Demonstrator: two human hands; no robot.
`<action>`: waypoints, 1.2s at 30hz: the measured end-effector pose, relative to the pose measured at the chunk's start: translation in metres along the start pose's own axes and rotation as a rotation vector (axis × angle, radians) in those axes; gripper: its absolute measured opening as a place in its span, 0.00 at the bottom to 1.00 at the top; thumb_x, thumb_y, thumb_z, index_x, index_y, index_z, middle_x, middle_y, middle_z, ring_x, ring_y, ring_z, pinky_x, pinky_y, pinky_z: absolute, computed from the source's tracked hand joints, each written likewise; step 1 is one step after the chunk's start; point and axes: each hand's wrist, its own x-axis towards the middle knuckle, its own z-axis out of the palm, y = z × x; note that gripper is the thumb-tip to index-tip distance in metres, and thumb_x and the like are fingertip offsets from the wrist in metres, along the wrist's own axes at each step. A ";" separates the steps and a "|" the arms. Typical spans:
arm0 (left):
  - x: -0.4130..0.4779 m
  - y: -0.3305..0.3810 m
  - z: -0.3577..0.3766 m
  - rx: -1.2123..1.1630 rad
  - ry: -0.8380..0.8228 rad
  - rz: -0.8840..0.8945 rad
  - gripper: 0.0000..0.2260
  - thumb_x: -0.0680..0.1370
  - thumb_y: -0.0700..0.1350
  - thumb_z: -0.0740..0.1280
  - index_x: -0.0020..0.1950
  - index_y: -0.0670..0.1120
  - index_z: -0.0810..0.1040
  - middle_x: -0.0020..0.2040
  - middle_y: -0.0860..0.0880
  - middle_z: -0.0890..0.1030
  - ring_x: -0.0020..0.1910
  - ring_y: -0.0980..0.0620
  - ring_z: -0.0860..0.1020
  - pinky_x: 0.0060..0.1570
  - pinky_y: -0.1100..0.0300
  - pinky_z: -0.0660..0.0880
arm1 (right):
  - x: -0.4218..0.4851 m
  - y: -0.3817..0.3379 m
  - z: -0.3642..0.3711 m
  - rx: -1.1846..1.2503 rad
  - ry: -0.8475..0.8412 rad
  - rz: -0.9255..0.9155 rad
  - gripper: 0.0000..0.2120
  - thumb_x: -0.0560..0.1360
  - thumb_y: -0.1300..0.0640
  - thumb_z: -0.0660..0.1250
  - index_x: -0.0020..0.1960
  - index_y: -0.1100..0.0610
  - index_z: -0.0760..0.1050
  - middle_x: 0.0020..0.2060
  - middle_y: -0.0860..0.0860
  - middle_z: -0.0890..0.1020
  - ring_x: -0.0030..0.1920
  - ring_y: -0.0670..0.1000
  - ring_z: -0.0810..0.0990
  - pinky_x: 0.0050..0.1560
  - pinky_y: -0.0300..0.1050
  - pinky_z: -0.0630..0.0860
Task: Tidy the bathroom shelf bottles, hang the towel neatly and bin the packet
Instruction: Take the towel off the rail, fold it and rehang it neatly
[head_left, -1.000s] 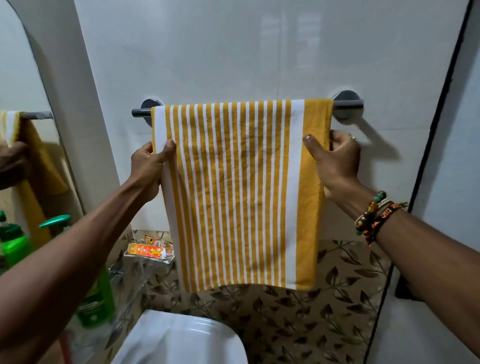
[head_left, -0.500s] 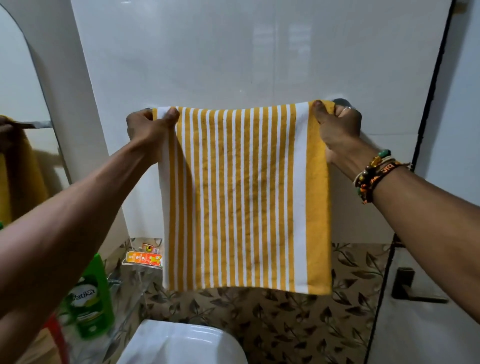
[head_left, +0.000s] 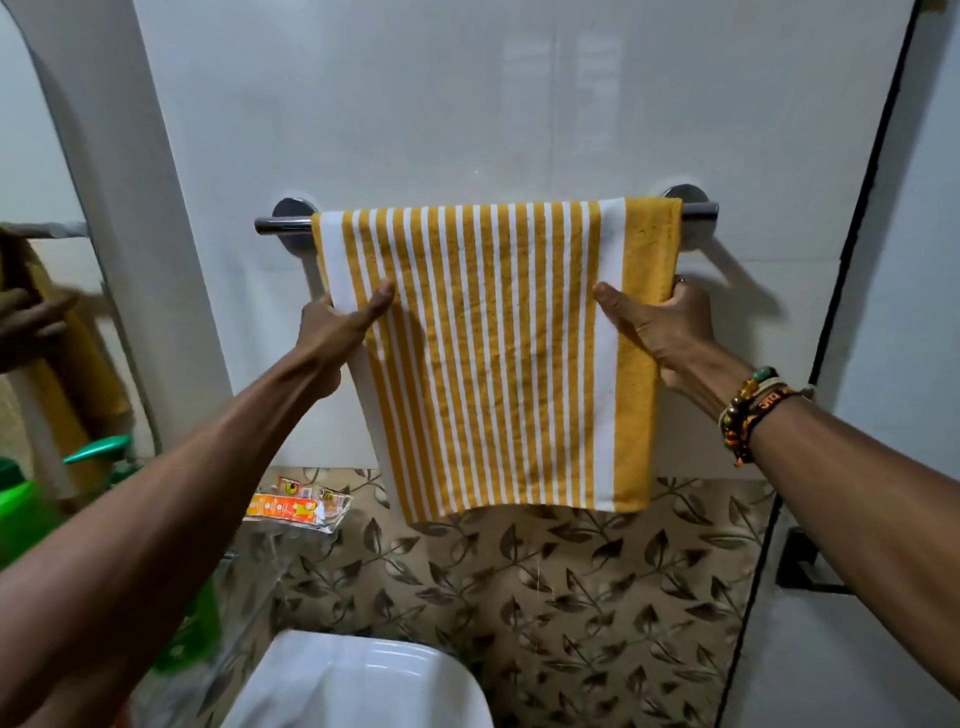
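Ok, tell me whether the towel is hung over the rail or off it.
Hung: the towel drapes over the rail, spread flat, lower edge slanting. The left hand and right hand grip its side edges.

The glass shelf (head_left: 254, 564), below and left of the towel rail (head_left: 283, 224), carries an orange packet (head_left: 283, 506) and a green bottle (head_left: 187, 639).

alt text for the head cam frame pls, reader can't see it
The left hand and right hand grip the side edges of a yellow-and-white striped towel draped over a chrome wall rail. An orange packet lies on a clear shelf lower left.
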 end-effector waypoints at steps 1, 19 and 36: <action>-0.002 -0.005 -0.002 0.032 -0.021 -0.010 0.32 0.64 0.61 0.78 0.63 0.47 0.78 0.53 0.54 0.83 0.51 0.54 0.82 0.52 0.55 0.80 | 0.000 0.006 -0.001 -0.031 -0.006 -0.009 0.27 0.59 0.43 0.82 0.52 0.53 0.79 0.45 0.46 0.85 0.44 0.44 0.85 0.47 0.46 0.83; -0.071 -0.082 -0.008 0.181 -0.117 -0.134 0.42 0.52 0.84 0.58 0.48 0.53 0.78 0.43 0.57 0.82 0.38 0.59 0.83 0.35 0.68 0.76 | -0.035 0.081 -0.038 -0.176 -0.304 0.055 0.34 0.61 0.29 0.73 0.45 0.60 0.81 0.40 0.59 0.85 0.41 0.56 0.85 0.42 0.48 0.81; -0.086 -0.147 -0.025 -0.004 -0.138 -0.256 0.26 0.65 0.52 0.81 0.58 0.44 0.80 0.52 0.49 0.86 0.50 0.47 0.85 0.51 0.47 0.81 | -0.075 0.139 -0.054 -0.162 -0.330 0.229 0.15 0.63 0.48 0.78 0.46 0.51 0.80 0.40 0.44 0.86 0.39 0.39 0.84 0.34 0.30 0.78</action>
